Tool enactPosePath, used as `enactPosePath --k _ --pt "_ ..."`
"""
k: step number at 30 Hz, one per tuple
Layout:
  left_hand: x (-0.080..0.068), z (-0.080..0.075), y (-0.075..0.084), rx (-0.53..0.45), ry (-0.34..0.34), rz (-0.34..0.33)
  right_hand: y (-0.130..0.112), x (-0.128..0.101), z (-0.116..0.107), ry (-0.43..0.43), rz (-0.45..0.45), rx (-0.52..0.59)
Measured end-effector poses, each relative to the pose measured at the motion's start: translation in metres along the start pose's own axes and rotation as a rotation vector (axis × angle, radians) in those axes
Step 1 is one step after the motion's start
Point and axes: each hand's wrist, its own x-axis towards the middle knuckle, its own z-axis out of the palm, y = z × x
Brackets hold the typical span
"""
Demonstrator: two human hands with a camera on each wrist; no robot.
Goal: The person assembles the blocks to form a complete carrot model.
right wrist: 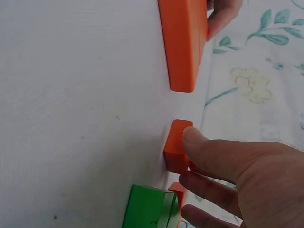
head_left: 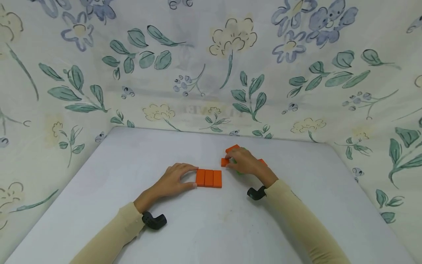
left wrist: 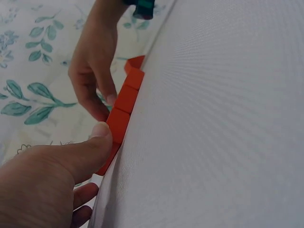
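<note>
Three orange blocks lie at the left hand's fingertips. Under the right hand, orange block and green block. Cream sleeves; floral backdrop.

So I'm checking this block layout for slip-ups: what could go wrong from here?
The left hand only steadies one end of the row of three orange blocks; a nudge from the other side could skew it. The right hand grips a small orange block by its edge, so it might slip. Its palm also covers a green block and more orange pieces, which could get knocked.
</note>
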Motion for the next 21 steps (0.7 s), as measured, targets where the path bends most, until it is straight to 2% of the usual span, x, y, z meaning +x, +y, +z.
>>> enactPosePath --k 13,21 --pt "0.0000 0.0008 -0.0005 0.005 -0.020 -0.017 -0.0011 0.0031 0.0034 -0.028 0.070 0.012" --pt "-0.0001 0.0005 -0.0006 0.007 -0.014 -0.011 -0.0008 0.0044 0.0053 0.013 0.035 0.039"
